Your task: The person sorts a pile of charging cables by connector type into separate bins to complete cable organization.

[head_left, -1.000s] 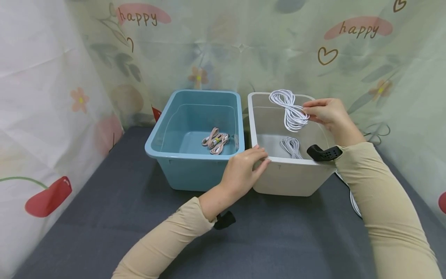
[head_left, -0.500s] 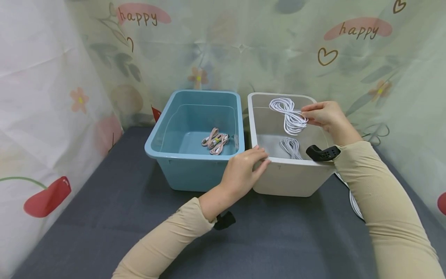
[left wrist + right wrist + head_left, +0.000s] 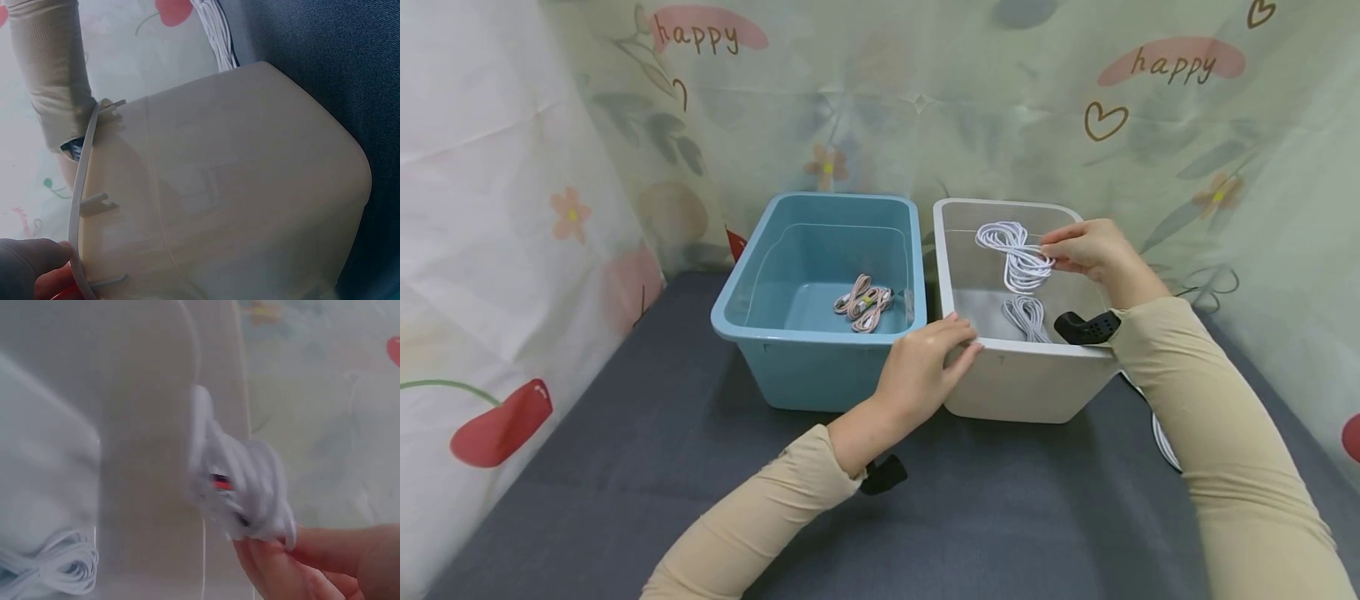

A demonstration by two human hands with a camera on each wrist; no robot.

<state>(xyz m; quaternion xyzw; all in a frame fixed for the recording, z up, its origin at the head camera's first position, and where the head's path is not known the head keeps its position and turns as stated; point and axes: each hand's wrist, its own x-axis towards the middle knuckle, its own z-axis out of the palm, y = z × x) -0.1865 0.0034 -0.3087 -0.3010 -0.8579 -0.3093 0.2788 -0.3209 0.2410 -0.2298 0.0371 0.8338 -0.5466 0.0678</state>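
Observation:
My right hand pinches one end of a coiled white cable over the inside of the white bin. In the right wrist view the bundle is blurred, with a small red and black patch at its middle. Below it a second coiled white cable lies on the bin's floor, its near part hidden by the front wall. My left hand grips the bin's front rim near its left corner, thumb and fingers on either side of the rim.
Left of the white bin stands a blue bin, with bundled pinkish cables on its floor. More white cable lies on the dark tablecloth to the right, partly behind my sleeve. A printed curtain hangs close behind both bins.
My right hand has lowered the coiled white cable a little into the white bin and shifted slightly left. The left hand and both bins have stayed put.

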